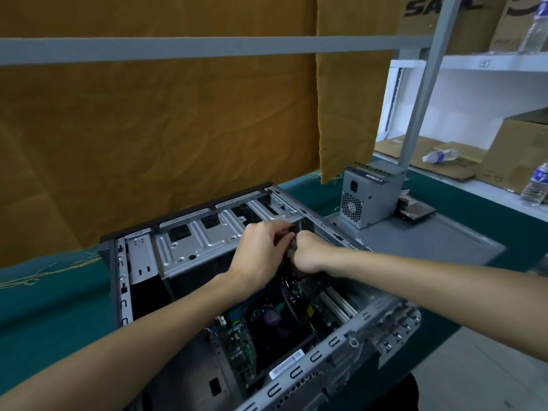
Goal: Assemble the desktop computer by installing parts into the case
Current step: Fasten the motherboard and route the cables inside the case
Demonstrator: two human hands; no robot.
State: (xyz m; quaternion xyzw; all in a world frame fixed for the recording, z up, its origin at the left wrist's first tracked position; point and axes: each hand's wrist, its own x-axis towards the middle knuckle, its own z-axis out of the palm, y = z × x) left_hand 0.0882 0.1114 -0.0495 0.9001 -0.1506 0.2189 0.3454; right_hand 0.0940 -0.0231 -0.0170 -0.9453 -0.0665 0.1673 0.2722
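An open grey computer case lies on its side on the green table, its motherboard showing inside. Both hands meet over the middle of the case, by the drive cage. My left hand has its fingers curled around a dark part, probably a cable or connector, mostly hidden between the hands. My right hand is clenched on the same dark part from the right. A grey power supply stands on the table behind the case, untouched.
A hard drive lies right of the power supply, on the grey side panel. An orange cloth hangs behind the table. White shelves at right hold cardboard boxes and water bottles.
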